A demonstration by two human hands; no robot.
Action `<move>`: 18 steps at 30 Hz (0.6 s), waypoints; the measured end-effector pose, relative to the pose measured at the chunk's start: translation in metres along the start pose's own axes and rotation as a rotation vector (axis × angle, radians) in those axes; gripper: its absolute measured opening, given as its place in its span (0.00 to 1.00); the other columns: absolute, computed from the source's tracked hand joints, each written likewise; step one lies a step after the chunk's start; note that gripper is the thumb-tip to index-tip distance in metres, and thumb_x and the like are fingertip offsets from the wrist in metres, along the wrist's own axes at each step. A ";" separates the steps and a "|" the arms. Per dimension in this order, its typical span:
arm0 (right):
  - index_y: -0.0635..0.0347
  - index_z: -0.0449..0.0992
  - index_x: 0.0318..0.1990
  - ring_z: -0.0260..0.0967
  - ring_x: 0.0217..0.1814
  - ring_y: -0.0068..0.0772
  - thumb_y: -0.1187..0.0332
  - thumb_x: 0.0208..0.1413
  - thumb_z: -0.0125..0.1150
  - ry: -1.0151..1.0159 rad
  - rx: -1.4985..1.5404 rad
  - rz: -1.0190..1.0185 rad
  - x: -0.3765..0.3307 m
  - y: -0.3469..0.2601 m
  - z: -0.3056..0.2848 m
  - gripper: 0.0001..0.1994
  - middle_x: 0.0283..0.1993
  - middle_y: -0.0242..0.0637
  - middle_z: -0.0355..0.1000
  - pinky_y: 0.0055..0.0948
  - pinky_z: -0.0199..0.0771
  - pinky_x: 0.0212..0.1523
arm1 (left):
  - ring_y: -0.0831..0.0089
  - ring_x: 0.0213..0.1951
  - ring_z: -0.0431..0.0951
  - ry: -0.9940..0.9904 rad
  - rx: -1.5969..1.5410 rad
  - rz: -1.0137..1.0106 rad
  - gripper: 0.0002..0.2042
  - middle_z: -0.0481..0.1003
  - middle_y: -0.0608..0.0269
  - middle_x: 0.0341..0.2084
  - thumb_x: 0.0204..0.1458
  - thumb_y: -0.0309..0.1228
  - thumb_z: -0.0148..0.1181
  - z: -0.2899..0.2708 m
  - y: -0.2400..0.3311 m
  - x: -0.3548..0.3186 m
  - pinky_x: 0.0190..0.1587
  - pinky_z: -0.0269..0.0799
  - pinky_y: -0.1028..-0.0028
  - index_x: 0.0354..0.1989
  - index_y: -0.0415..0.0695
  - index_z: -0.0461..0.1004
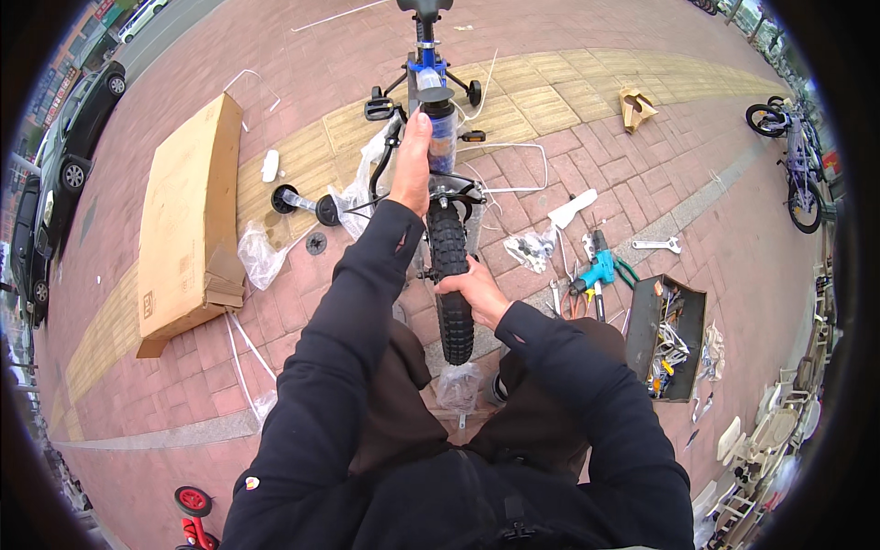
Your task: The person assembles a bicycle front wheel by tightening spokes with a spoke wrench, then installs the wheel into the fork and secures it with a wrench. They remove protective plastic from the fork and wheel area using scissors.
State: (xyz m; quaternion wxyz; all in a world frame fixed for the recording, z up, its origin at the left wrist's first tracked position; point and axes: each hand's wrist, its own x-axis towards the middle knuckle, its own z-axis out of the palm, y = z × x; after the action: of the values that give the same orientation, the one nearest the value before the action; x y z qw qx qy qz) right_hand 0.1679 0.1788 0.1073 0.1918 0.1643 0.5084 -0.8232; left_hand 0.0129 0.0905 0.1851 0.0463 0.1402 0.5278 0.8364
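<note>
Dark-sleeved arms [341, 307] grasp a bicycle [449, 234] near a toolbox [694, 323] holding jumbled tools [674, 348].

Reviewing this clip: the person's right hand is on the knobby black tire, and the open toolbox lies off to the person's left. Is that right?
Not quite: the open toolbox lies to the person's right, as the head view shows. The right hand is on the knobby black tire.

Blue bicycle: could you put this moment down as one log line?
left hand: against wrapped tube | right hand: holding tyre | nearby: cardboard box, toolbox
</note>
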 end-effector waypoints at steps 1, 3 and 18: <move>0.60 0.64 0.40 0.64 0.24 0.24 0.82 0.33 0.60 0.035 -0.017 0.059 -0.002 0.002 -0.001 0.22 0.26 0.31 0.64 0.26 0.65 0.24 | 0.72 0.57 0.57 0.005 0.060 -0.062 0.27 0.60 0.62 0.55 0.59 0.47 0.41 -0.003 0.002 -0.007 0.59 0.47 0.73 0.61 0.42 0.54; 0.59 0.64 0.40 0.64 0.24 0.25 0.83 0.33 0.59 0.057 -0.110 0.138 -0.007 0.006 -0.006 0.21 0.26 0.31 0.64 0.26 0.66 0.25 | 0.71 0.60 0.53 0.022 0.166 -0.221 0.28 0.57 0.60 0.58 0.59 0.47 0.40 -0.009 0.004 -0.022 0.61 0.44 0.73 0.62 0.43 0.51; 0.59 0.64 0.43 0.65 0.35 0.25 0.78 0.34 0.63 -0.008 -0.242 0.099 -0.009 0.011 -0.022 0.24 0.33 0.31 0.66 0.26 0.67 0.38 | 0.71 0.36 0.74 0.263 0.417 -0.423 0.23 0.73 0.60 0.36 0.57 0.48 0.39 -0.116 0.010 -0.021 0.39 0.66 0.71 0.46 0.41 0.67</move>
State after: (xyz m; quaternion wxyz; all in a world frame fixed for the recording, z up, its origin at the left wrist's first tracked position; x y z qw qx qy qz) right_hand 0.1824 0.1951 0.0940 0.2524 0.1614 0.5946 -0.7461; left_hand 0.0009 -0.0195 0.1429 0.1205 -0.0755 0.7067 0.6930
